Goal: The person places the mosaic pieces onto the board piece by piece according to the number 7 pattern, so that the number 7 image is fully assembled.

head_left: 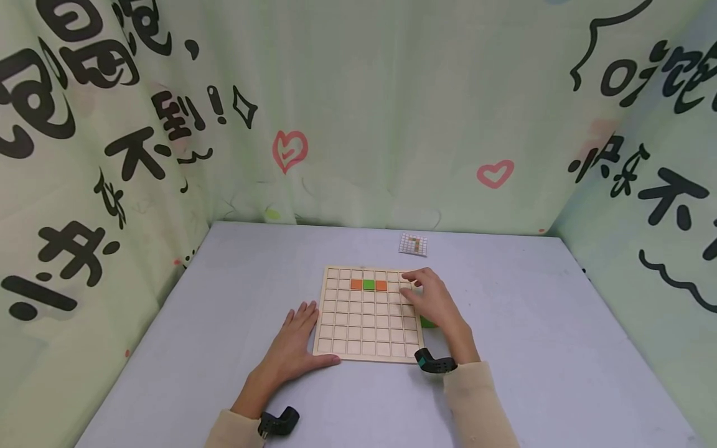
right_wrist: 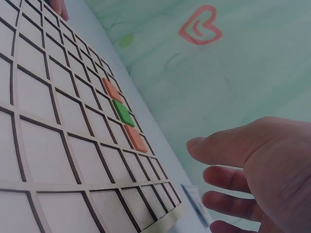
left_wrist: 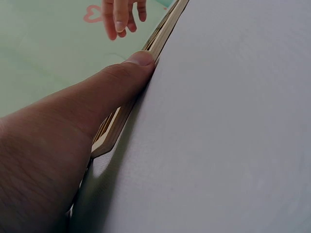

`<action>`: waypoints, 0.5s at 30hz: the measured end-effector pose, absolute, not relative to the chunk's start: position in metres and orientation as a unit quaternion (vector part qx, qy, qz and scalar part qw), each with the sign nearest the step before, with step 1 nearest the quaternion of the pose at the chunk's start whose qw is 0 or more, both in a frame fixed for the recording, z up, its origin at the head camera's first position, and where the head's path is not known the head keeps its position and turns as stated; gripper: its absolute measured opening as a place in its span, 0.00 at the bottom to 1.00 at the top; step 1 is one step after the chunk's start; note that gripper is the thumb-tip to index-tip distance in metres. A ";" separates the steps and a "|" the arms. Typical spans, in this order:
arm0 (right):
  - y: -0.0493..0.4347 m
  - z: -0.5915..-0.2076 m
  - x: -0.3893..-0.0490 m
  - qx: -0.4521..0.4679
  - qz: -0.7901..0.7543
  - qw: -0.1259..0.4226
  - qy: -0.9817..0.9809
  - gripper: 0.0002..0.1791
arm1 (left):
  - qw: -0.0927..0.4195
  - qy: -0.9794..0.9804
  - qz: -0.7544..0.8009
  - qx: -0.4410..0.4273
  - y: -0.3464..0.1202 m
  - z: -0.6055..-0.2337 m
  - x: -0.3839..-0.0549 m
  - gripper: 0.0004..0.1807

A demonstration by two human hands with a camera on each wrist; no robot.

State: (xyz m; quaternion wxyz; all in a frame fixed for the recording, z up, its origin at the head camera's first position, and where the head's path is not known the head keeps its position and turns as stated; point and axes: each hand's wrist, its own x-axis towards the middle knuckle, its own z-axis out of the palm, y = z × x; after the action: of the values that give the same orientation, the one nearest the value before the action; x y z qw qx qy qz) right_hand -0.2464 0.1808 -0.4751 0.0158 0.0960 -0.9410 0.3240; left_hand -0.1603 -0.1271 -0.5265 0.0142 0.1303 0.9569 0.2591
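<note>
L hand point(head_left: 297, 342): fingers straight, pointing fwd, thumb spread wide. R hand point(head_left: 431, 302): fingers bent a bit, thumb apart.

Matt, smooth wooden grid board point(head_left: 370, 323)

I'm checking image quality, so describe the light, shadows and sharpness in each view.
Head view: bright, even light, the board and its squares clear, only soft shadows on the table; left wrist view: dimmer, with a dark shadow on the table along the board's edge; right wrist view: hazy, muted colours, the board's lines bowing at the left, the small card too blurred to read.
</note>
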 end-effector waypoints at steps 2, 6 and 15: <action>0.182 -0.474 -0.246 0.097 0.323 0.015 -0.941 0.21 | 0.013 0.957 0.261 0.129 -0.127 -0.527 -0.160 0.63; 0.184 -0.473 -0.246 0.088 0.327 0.005 -0.941 0.21 | 0.013 0.957 0.260 0.127 -0.128 -0.527 -0.161 0.63; 0.187 -0.473 -0.245 0.071 0.330 -0.002 -0.941 0.21 | 0.016 0.958 0.255 0.129 -0.127 -0.526 -0.161 0.63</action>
State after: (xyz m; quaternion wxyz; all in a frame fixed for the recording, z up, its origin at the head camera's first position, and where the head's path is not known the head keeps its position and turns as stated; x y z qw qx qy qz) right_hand -0.2448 0.1870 -0.4730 -0.0019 0.0711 -0.9414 0.3296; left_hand -0.1611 -0.1266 -0.5260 0.0158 0.1286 0.9583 0.2547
